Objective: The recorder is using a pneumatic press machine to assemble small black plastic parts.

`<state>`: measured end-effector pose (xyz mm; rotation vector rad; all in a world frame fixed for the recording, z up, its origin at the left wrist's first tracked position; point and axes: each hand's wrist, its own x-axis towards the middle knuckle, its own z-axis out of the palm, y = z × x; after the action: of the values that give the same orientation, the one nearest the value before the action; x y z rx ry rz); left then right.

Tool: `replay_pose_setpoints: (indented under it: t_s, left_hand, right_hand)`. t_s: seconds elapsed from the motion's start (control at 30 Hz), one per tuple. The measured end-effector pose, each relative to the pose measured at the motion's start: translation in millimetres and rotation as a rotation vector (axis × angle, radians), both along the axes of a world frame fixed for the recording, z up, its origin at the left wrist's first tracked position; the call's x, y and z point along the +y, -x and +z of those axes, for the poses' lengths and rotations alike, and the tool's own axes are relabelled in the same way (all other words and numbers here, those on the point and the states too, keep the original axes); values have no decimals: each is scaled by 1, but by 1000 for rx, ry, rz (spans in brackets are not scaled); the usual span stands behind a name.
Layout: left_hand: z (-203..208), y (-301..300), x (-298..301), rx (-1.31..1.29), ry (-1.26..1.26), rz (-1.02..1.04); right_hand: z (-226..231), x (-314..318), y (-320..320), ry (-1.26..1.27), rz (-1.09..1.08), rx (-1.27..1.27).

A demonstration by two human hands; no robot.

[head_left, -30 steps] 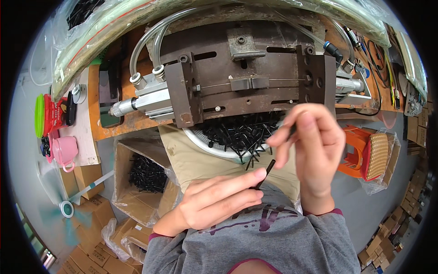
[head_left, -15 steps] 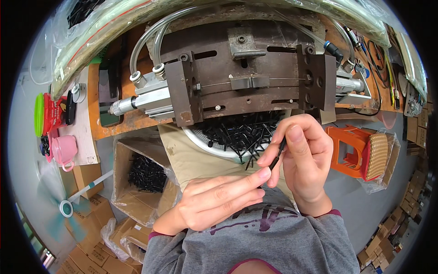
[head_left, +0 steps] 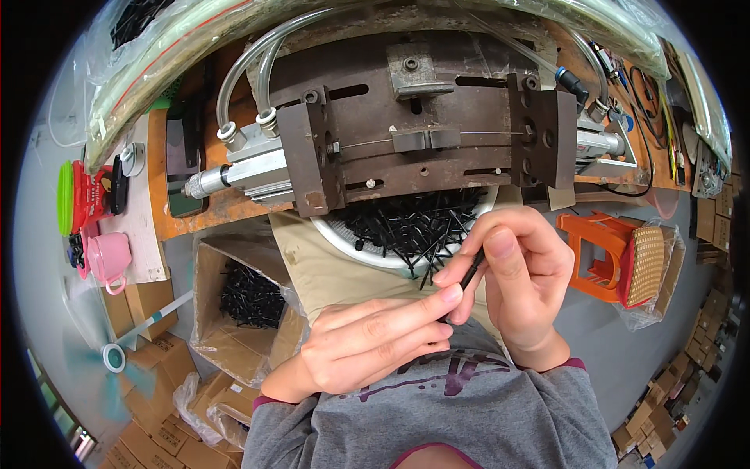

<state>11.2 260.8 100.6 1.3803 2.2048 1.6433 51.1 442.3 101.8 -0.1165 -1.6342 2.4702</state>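
Note:
A thin black plastic rod (head_left: 471, 272) slants between my hands, above my lap. My right hand (head_left: 527, 281) pinches its upper part between thumb and fingers. The fingers of my left hand (head_left: 371, 344) close around the lower end, where they hide part of it; the left thumb is out of sight. Just beyond the hands, a white basin (head_left: 367, 256) holds a heap of similar black rods (head_left: 410, 230), some poking over its near rim.
A brown metal fixture (head_left: 437, 168) with a thin wire across it spans the bench beyond the basin. Silver air cylinders (head_left: 262, 172) flank it. On the left stand a cardboard box (head_left: 215, 320) of black rods, a fan (head_left: 114, 358) and a pink cup (head_left: 109, 255); an orange stool (head_left: 582, 234) is on the right.
My right thumb and fingertips have come down slightly, and the rod's upper end sits a little lower. My left hand has hardly moved.

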Motion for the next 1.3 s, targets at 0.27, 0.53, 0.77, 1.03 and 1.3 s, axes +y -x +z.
replay_pose_setpoints:
  t_s: [0.27, 0.53, 0.77, 1.03, 1.3]
  left_hand:
    - [-1, 1, 2, -15, -28, -10]
    - [-5, 0, 2, -19, -39, -5]
    - [-5, 1, 2, -32, -34, -10]
    - [-3, 5, 0, 33, 27, 53]
    - [-8, 25, 26, 289, 99, 308]
  right_hand:
    - [-1, 1, -1, -1, 1, 11]
    - [0, 1, -2, -15, 0, -9]
    - [-2, 0, -3, 10, 3, -8]
    - [-10, 0, 1, 125, 136, -109]
    - [-9, 4, -3, -278, -141, -225]
